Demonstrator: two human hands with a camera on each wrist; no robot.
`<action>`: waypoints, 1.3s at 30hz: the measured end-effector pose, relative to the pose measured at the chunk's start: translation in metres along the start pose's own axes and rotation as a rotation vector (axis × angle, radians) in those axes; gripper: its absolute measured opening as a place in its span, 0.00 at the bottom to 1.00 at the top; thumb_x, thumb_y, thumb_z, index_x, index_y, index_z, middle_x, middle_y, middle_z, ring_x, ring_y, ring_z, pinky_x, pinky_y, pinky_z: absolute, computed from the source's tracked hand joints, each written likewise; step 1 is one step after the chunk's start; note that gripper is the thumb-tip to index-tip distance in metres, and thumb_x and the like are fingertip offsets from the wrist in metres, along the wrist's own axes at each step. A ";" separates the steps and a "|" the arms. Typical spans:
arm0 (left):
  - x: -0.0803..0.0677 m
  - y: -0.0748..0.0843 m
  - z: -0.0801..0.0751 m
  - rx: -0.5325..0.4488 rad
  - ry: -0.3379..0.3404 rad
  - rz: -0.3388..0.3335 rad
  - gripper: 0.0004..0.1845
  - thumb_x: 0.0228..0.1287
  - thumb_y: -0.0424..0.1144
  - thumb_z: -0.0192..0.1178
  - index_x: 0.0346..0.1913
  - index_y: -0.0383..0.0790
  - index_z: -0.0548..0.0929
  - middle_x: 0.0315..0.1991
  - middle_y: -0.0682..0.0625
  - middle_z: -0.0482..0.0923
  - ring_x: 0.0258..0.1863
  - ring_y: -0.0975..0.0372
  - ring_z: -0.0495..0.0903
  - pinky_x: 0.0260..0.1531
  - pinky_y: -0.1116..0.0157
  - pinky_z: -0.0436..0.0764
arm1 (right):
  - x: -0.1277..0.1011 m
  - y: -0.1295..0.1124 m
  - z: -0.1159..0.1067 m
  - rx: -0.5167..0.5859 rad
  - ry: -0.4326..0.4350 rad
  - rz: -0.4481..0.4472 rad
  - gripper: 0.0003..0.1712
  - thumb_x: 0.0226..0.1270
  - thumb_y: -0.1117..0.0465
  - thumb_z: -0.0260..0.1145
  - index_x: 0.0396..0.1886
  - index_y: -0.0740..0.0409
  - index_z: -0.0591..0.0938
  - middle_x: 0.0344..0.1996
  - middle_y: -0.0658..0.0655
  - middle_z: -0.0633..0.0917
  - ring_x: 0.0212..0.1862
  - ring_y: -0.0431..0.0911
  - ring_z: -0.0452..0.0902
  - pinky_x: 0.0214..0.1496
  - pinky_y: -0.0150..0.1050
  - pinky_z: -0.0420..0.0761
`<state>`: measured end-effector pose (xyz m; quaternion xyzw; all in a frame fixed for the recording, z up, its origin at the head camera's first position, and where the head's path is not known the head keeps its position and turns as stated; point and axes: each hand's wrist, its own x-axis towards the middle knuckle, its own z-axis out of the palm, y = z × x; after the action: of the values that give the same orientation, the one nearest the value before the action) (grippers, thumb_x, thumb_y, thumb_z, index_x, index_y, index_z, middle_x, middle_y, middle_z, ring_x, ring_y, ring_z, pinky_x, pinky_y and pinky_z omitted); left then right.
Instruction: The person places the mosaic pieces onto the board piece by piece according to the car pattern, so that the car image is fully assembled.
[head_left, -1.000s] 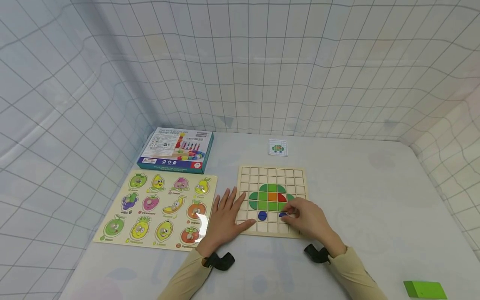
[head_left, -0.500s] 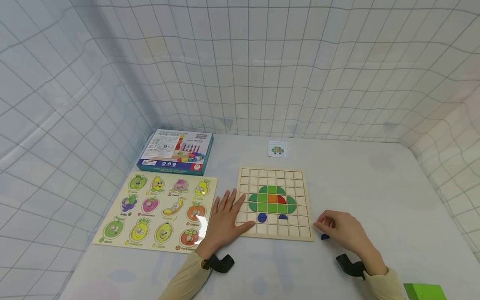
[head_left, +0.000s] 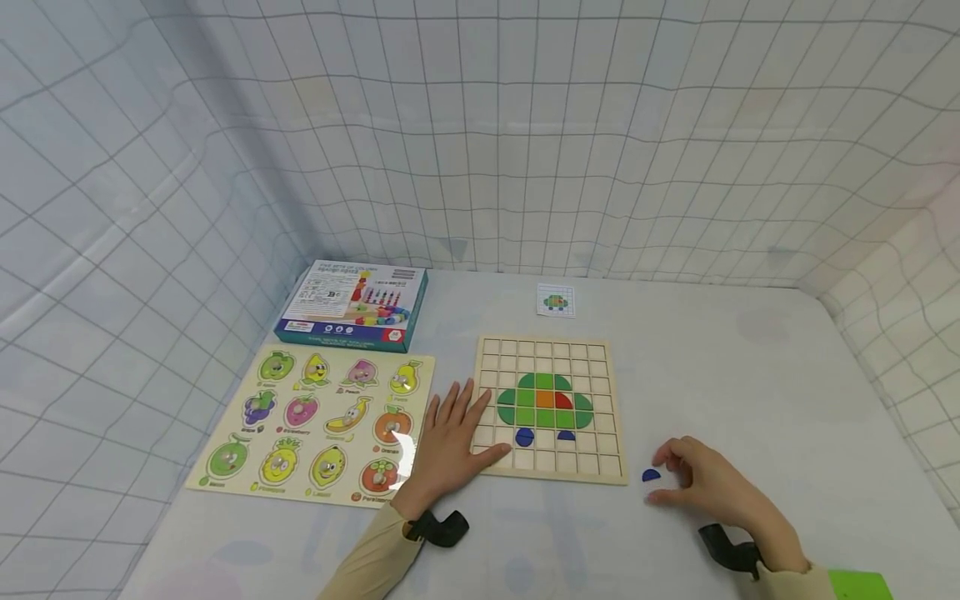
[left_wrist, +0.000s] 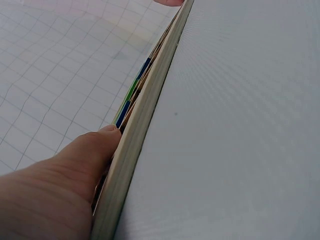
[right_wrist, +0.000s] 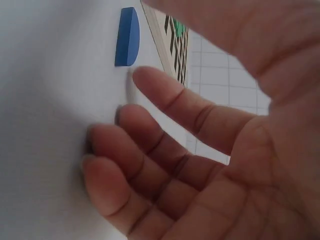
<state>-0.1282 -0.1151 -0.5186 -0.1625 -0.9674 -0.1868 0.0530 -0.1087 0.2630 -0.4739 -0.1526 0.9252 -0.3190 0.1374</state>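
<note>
A wooden grid board (head_left: pixel 543 467) bears flat green, orange, red and blue pieces. Below the green shape sit a full blue disc (head_left: pixel 524 437) of two halves and a lone blue half-circle (head_left: pixel 566 435). My left hand (head_left: pixel 447 446) lies spread over the board's left edge; in the left wrist view its thumb (left_wrist: pixel 95 145) rests along that edge. Right of the board, another blue half-circle piece (head_left: pixel 651 475) lies on the table. My right hand (head_left: pixel 708 483) is beside it, thumb and index finger parted around it; in the right wrist view the index fingertip is just short of the piece (right_wrist: pixel 128 37).
Left of the board lies a fruit puzzle board (head_left: pixel 300 492), with a toy box (head_left: pixel 352 304) behind it. A small pattern card (head_left: pixel 556 300) lies beyond the grid board. A green block (head_left: pixel 862 586) is at the front right, partly behind the right sleeve.
My right hand has left the lone blue half-circle on the board and moved right, down to the loose one on the table, its fingers parting. The left hand stays in place.
</note>
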 end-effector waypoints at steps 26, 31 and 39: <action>0.000 0.000 0.000 -0.010 0.006 0.006 0.45 0.58 0.69 0.53 0.73 0.46 0.61 0.74 0.43 0.49 0.73 0.51 0.42 0.67 0.47 0.39 | 0.012 -0.006 0.007 0.035 0.035 -0.069 0.10 0.53 0.62 0.74 0.28 0.53 0.79 0.22 0.46 0.71 0.24 0.37 0.65 0.25 0.32 0.68; 0.000 -0.001 0.000 -0.009 -0.002 0.000 0.45 0.58 0.69 0.52 0.73 0.47 0.60 0.74 0.44 0.49 0.73 0.51 0.41 0.67 0.48 0.38 | 0.013 -0.007 0.007 0.037 0.035 -0.080 0.11 0.53 0.64 0.74 0.27 0.54 0.78 0.22 0.45 0.72 0.25 0.37 0.66 0.25 0.32 0.69; 0.000 -0.001 0.000 -0.008 -0.005 -0.004 0.45 0.58 0.70 0.52 0.73 0.47 0.60 0.74 0.45 0.48 0.73 0.52 0.41 0.67 0.48 0.37 | 0.012 -0.011 0.007 0.048 0.037 -0.057 0.12 0.52 0.64 0.75 0.26 0.55 0.77 0.21 0.46 0.72 0.25 0.37 0.66 0.25 0.32 0.69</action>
<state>-0.1287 -0.1156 -0.5192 -0.1615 -0.9671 -0.1904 0.0496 -0.1154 0.2467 -0.4745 -0.1696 0.9150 -0.3477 0.1146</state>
